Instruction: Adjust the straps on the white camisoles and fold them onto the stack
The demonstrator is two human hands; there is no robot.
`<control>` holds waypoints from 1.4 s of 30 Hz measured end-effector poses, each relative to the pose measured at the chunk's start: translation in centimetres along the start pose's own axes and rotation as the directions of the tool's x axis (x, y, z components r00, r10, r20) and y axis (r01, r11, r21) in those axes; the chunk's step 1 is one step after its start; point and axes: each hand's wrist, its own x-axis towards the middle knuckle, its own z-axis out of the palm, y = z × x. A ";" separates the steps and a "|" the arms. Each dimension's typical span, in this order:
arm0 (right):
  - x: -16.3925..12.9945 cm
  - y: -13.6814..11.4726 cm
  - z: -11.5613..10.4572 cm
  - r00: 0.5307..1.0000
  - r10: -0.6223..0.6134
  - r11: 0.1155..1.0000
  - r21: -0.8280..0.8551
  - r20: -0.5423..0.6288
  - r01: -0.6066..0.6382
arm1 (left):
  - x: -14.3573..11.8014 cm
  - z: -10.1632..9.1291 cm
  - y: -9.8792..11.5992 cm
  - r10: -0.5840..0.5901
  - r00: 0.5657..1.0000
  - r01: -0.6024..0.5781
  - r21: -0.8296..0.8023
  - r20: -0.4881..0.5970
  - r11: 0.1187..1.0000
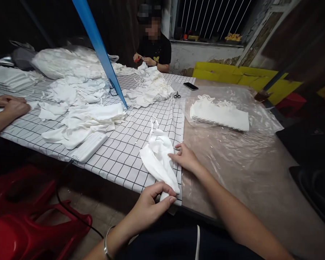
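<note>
A crumpled white fabric piece (160, 155) with thin straps at its far end lies on the checked tablecloth in front of me. My left hand (154, 200) pinches its near end between thumb and fingers, at the table's front edge. At the cloth's right side, the fingers of my right hand (185, 157) are apart, with the fingertips touching or just beside the fabric; nothing shows in its grip. A neat stack of white pieces with straps (219, 115) lies on plastic sheeting to the right, beyond my right hand.
Heaps of white fabric (148, 88) cover the far and left table. A power strip (89, 147) lies at the front edge, small scissors (177, 95) and a phone (191, 86) farther back. A blue post (103, 54) rises mid-table. One co-worker (154, 47) sits opposite; another's hands (14, 106) are at left.
</note>
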 end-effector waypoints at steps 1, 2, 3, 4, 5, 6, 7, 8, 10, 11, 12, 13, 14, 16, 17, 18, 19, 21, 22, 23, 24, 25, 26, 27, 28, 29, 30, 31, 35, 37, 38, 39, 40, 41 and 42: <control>0.0 -0.6 0.8 0.998 -0.046 0.999 -0.026 0.032 0.047 | -0.3 0.0 0.3 0.017 1.000 -0.017 0.010 -0.015 1.000; 0.0 -1.2 1.2 0.996 -0.088 0.995 -0.033 0.030 0.089 | -0.6 -0.2 0.6 0.034 0.999 -0.033 0.024 -0.019 0.999; 0.0 -1.5 1.1 0.993 -0.118 0.993 -0.012 0.006 0.118 | -1.0 -0.7 0.8 0.046 0.999 -0.046 0.046 0.007 0.998; 0.0 -1.6 0.6 0.991 -0.130 0.991 0.035 -0.031 0.131 | -1.4 -1.3 1.1 0.048 0.997 -0.053 0.079 0.068 0.995; 0.0 -1.5 -0.2 0.990 -0.122 0.987 0.100 -0.067 0.128 | -1.5 -2.1 1.3 0.039 0.990 -0.056 0.123 0.138 0.991; 0.0 -1.2 -1.2 0.991 -0.096 0.978 0.175 -0.092 0.111 | -1.3 -2.9 1.5 0.028 0.982 -0.062 0.179 0.188 0.982; -0.1 -0.9 -2.1 0.993 -0.059 0.965 0.248 -0.098 0.081 | -0.6 -3.8 1.7 0.027 0.980 -0.075 0.242 0.196 0.967; -0.2 -0.6 -2.8 0.997 -0.015 0.947 0.317 -0.081 0.040 | 0.6 -4.7 2.1 0.044 0.987 -0.090 0.307 0.153 0.948; -0.5 -0.1 -3.7 0.997 0.074 0.894 0.444 -0.002 -0.065 | 4.5 -6.0 2.8 0.179 0.982 -0.137 0.428 -0.059 0.893; -0.8 -0.1 -3.9 0.994 0.096 0.853 0.509 0.054 -0.110 | 7.0 -6.3 3.3 0.245 0.962 -0.159 0.482 -0.121 0.862; -1.0 -0.3 -4.1 0.989 0.094 0.804 0.578 0.111 -0.141 | 9.6 -6.4 3.8 0.297 0.948 -0.196 0.524 -0.116 0.829; -1.2 -0.5 -4.2 0.985 0.069 0.750 0.643 0.159 -0.156 | 12.2 -6.3 4.4 0.320 0.946 -0.238 0.549 -0.058 0.802; -1.4 -0.9 -4.5 0.980 0.031 0.699 0.697 0.195 -0.160 | 14.6 -6.0 4.9 0.286 0.957 -0.267 0.548 0.054 0.793; -1.6 -1.5 -5.5 0.973 -0.046 0.629 0.764 0.225 -0.147 | 18.5 -5.2 5.8 0.109 0.936 -0.275 0.500 0.334 0.821; -1.7 -1.8 -6.3 0.972 -0.068 0.613 0.778 0.225 -0.138 | 19.8 -4.9 6.2 0.022 0.897 -0.255 0.477 0.442 0.841; -1.7 -1.8 -7.3 0.972 -0.079 0.609 0.782 0.223 -0.130 | 20.8 -4.7 6.6 -0.042 0.858 -0.230 0.455 0.512 0.860; -1.8 -1.7 -8.3 0.971 -0.083 0.614 0.779 0.224 -0.127 | 21.5 -4.6 6.8 -0.074 0.834 -0.204 0.428 0.548 0.880; -1.8 -1.0 -10.6 0.967 -0.081 0.650 0.748 0.243 -0.134 | 22.2 -4.9 7.3 -0.065 0.821 -0.160 0.338 0.568 0.927; -1.9 -0.5 -11.7 0.959 -0.078 0.683 0.715 0.273 -0.148 | 22.4 -5.3 7.6 -0.053 0.822 -0.132 0.280 0.568 0.951; -1.9 0.0 -12.7 0.946 -0.071 0.724 0.669 0.316 -0.170 | 22.5 -5.8 8.0 -0.052 0.822 -0.096 0.229 0.567 0.969; -1.8 0.5 -13.8 0.929 -0.058 0.769 0.610 0.365 -0.191 | 22.6 -6.2 8.4 -0.061 0.821 -0.060 0.192 0.568 0.980; -1.8 0.9 -14.9 0.914 -0.041 0.814 0.544 0.403 -0.204 | 22.7 -6.7 8.9 -0.074 0.820 -0.030 0.171 0.567 0.985; -1.7 1.2 -15.9 0.907 -0.019 0.854 0.479 0.420 -0.204 | 22.8 -7.0 9.5 -0.083 0.822 -0.012 0.164 0.563 0.986; -1.6 1.3 -17.0 0.914 0.001 0.886 0.424 0.405 -0.189 | 22.8 -7.3 10.3 -0.086 0.824 -0.014 0.171 0.560 0.985; -1.6 1.3 -18.1 0.934 0.018 0.911 0.380 0.356 -0.163 | 22.9 -7.5 11.1 -0.080 0.826 -0.036 0.194 0.557 0.980; -1.6 1.1 -19.1 0.960 0.027 0.931 0.343 0.280 -0.126 | 22.9 -7.6 11.9 -0.069 0.832 -0.078 0.239 0.550 0.968; -1.8 0.8 -20.1 0.982 0.027 0.949 0.305 0.185 -0.083 | 22.9 -7.5 12.7 -0.061 0.844 -0.131 0.316 0.533 0.940; -2.0 0.4 -21.0 0.997 0.013 0.966 0.258 0.079 -0.033 | 23.0 -7.3 13.5 -0.049 0.872 -0.185 0.421 0.486 0.888; -3.8 -0.5 -22.9 0.896 -0.161 0.981 -0.170 -0.413 0.098 | 22.4 -5.5 14.9 0.308 0.950 -0.195 0.854 0.044 0.482; -5.1 0.1 -22.8 0.740 -0.277 0.917 -0.399 -0.613 0.013 | 21.4 -4.5 14.5 0.496 0.862 -0.091 0.933 -0.102 0.349; -5.9 0.7 -22.5 0.670 -0.319 0.884 -0.466 -0.670 -0.046 | 20.6 -4.2 14.0 0.532 0.836 -0.050 0.947 -0.135 0.318; -6.8 1.5 -22.0 0.627 -0.340 0.860 -0.501 -0.701 -0.094 | 19.6 -3.9 13.3 0.530 0.834 -0.021 0.952 -0.151 0.305; -7.8 2.6 -21.5 0.617 -0.337 0.848 -0.514 -0.712 -0.130 | 18.5 -3.7 12.4 0.493 0.857 -0.006 0.953 -0.151 0.301; -8.9 3.9 -20.8 0.638 -0.308 0.843 -0.513 -0.706 -0.160 | 17.3 -3.6 11.4 0.424 0.898 -0.013 0.954 -0.121 0.299; -10.1 5.3 -20.0 0.683 -0.255 0.845 -0.501 -0.684 -0.186 | 16.0 -3.6 10.4 0.316 0.947 -0.050 0.952 -0.051 0.301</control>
